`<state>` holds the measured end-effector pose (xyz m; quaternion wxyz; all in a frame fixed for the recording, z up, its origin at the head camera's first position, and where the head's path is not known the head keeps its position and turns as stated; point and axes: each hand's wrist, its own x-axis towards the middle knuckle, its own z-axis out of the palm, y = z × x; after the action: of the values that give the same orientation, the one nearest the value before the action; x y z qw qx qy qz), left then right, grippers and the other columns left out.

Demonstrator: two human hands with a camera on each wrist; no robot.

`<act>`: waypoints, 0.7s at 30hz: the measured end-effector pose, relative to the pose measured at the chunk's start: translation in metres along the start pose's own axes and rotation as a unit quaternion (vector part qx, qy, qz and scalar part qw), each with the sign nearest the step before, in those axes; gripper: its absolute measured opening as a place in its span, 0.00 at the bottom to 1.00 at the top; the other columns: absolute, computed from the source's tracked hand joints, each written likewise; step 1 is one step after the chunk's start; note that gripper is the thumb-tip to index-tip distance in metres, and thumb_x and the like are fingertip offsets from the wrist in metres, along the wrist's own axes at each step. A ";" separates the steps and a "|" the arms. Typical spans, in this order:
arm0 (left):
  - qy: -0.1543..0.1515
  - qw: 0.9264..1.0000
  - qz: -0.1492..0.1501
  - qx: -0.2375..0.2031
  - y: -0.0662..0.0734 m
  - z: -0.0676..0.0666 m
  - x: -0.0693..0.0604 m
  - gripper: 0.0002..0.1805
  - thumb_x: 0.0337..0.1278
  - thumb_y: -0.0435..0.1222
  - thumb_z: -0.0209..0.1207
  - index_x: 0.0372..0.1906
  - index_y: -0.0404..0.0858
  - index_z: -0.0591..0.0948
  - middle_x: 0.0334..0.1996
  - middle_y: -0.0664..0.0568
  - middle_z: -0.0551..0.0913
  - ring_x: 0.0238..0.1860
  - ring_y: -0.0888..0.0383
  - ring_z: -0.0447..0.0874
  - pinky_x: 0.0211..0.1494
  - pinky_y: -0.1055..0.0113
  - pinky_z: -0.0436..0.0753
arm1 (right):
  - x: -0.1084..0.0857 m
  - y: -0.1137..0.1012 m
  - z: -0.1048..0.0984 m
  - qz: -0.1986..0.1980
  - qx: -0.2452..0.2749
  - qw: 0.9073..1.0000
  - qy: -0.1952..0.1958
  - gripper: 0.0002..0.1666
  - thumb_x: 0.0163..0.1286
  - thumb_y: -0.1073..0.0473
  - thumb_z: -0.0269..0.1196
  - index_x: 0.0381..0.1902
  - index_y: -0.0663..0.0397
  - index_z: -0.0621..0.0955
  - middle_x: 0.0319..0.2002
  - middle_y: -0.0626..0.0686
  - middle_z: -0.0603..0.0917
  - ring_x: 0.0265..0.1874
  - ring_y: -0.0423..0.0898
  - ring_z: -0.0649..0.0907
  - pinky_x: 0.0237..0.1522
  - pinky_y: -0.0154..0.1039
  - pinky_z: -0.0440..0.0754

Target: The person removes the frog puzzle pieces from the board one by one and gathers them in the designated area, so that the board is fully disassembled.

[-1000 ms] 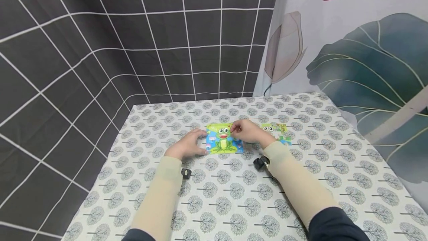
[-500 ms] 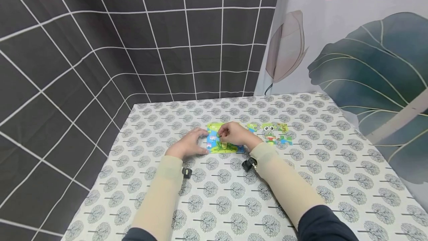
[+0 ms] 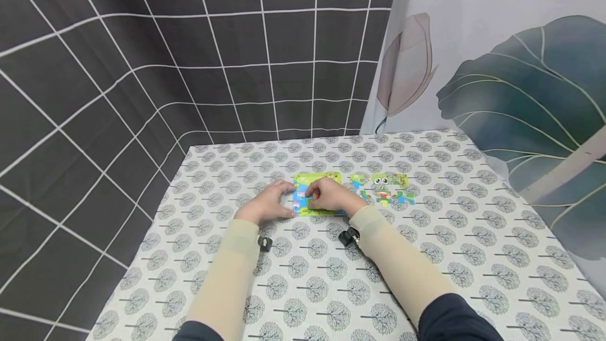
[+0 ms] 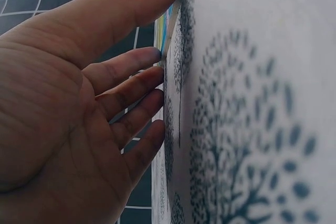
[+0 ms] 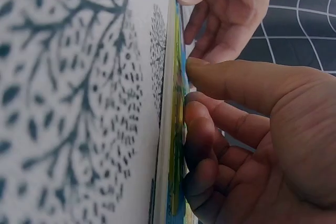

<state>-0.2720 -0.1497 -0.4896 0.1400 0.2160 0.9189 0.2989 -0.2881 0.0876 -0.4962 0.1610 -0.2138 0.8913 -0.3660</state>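
A flat frog picture board [image 3: 331,177] lies on the table in the head view, mostly green and blue. My left hand [image 3: 267,203] is at its left edge, fingers spread, thumb by the lower corner; in the left wrist view the left hand [image 4: 79,87] has its fingertips at the edge. Over the board's middle, my right hand [image 3: 330,194] covers most of the frog. The right wrist view shows the right hand [image 5: 262,135] with curled fingers, thumb and index tips touching the board's face [image 5: 178,98]. Whether a piece is between them is hidden.
Right of the board lie several cut picture pieces: one with eyes [image 3: 380,180], one with a red mouth [image 3: 382,194], and a blue-green one [image 3: 404,198]. The table [image 3: 312,278] has a tree-print cloth. Behind hangs a dark gridded curtain [image 3: 289,41].
My right hand has moved left, from the board's upper right to its middle, uncovering pieces on the right and covering the frog. My left hand has stayed at the left edge.
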 end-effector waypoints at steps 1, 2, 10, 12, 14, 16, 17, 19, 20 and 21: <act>0.000 1.000 0.001 -0.001 0.000 0.000 0.000 0.45 0.48 0.43 0.80 0.73 0.43 0.75 0.74 0.51 0.70 0.77 0.45 0.63 0.80 0.43 0.62 | 0.000 0.000 0.000 0.002 -0.002 1.000 0.000 0.16 0.60 0.61 0.77 0.46 0.54 0.87 0.28 0.48 0.83 0.26 0.42 0.79 0.35 0.37 0.82; 0.000 1.000 0.000 -0.001 0.000 0.000 0.000 0.44 0.48 0.43 0.80 0.73 0.43 0.75 0.74 0.51 0.70 0.77 0.45 0.63 0.80 0.43 0.62 | -0.001 0.000 0.000 0.003 -0.004 1.000 -0.001 0.16 0.60 0.61 0.77 0.46 0.53 0.87 0.29 0.48 0.83 0.26 0.43 0.79 0.35 0.37 0.82; 0.000 1.000 -0.002 0.009 -0.002 0.000 0.002 0.46 0.48 0.44 0.80 0.74 0.44 0.74 0.75 0.52 0.69 0.77 0.46 0.63 0.79 0.42 0.62 | -0.003 -0.001 0.001 0.004 -0.010 1.000 0.002 0.12 0.58 0.61 0.79 0.39 0.50 0.88 0.29 0.48 0.83 0.28 0.43 0.80 0.35 0.38 0.82; 0.000 1.000 -0.003 0.010 -0.002 0.000 0.002 0.46 0.48 0.45 0.80 0.74 0.44 0.74 0.75 0.53 0.69 0.77 0.47 0.63 0.79 0.43 0.62 | -0.003 -0.001 0.001 0.004 -0.010 1.000 0.004 0.12 0.58 0.62 0.79 0.38 0.50 0.87 0.29 0.49 0.83 0.27 0.43 0.79 0.35 0.38 0.81; 0.000 1.000 -0.002 0.008 -0.003 0.001 0.002 0.45 0.48 0.44 0.80 0.74 0.44 0.74 0.75 0.53 0.69 0.77 0.47 0.63 0.80 0.44 0.62 | -0.003 -0.001 0.002 0.006 -0.009 1.000 0.003 0.12 0.58 0.62 0.78 0.39 0.50 0.87 0.29 0.49 0.82 0.27 0.43 0.79 0.35 0.38 0.81; 0.001 1.000 -0.001 0.006 -0.003 0.001 0.002 0.45 0.48 0.44 0.80 0.73 0.44 0.75 0.74 0.53 0.70 0.77 0.47 0.64 0.80 0.44 0.62 | -0.003 -0.001 0.003 0.008 -0.011 1.000 0.002 0.12 0.58 0.62 0.78 0.39 0.50 0.87 0.29 0.48 0.82 0.27 0.43 0.79 0.36 0.38 0.81; 0.001 1.000 0.000 0.006 -0.003 0.001 0.003 0.45 0.48 0.44 0.80 0.73 0.43 0.75 0.74 0.53 0.70 0.77 0.47 0.64 0.80 0.44 0.62 | -0.003 -0.001 0.003 0.009 -0.012 1.000 0.001 0.12 0.59 0.62 0.78 0.40 0.50 0.86 0.29 0.49 0.82 0.27 0.43 0.79 0.36 0.38 0.81; 0.001 1.000 0.001 0.006 -0.004 0.002 0.003 0.44 0.48 0.43 0.80 0.73 0.43 0.75 0.73 0.53 0.70 0.77 0.48 0.64 0.80 0.45 0.62 | -0.003 -0.001 0.004 0.010 -0.016 1.000 -0.002 0.13 0.59 0.62 0.78 0.40 0.51 0.86 0.30 0.49 0.82 0.28 0.43 0.78 0.38 0.39 0.81; 0.001 1.000 0.001 0.006 -0.004 0.002 0.003 0.44 0.48 0.43 0.80 0.73 0.43 0.75 0.73 0.53 0.70 0.77 0.48 0.64 0.80 0.46 0.62 | -0.003 0.000 0.004 0.011 -0.018 1.000 -0.002 0.13 0.59 0.62 0.78 0.41 0.51 0.86 0.30 0.49 0.82 0.29 0.44 0.78 0.38 0.39 0.81; 0.001 1.000 0.002 0.006 -0.004 0.002 0.003 0.44 0.48 0.43 0.80 0.73 0.43 0.75 0.73 0.53 0.71 0.77 0.48 0.64 0.80 0.46 0.62 | -0.003 0.000 0.004 0.012 -0.019 1.000 -0.003 0.14 0.59 0.62 0.78 0.41 0.51 0.85 0.31 0.49 0.82 0.29 0.44 0.78 0.39 0.39 0.81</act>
<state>-0.2754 -0.1504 -0.4944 0.1371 0.2182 0.9205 0.2936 -0.2834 0.0864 -0.4985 0.1635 -0.2074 0.9001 -0.3465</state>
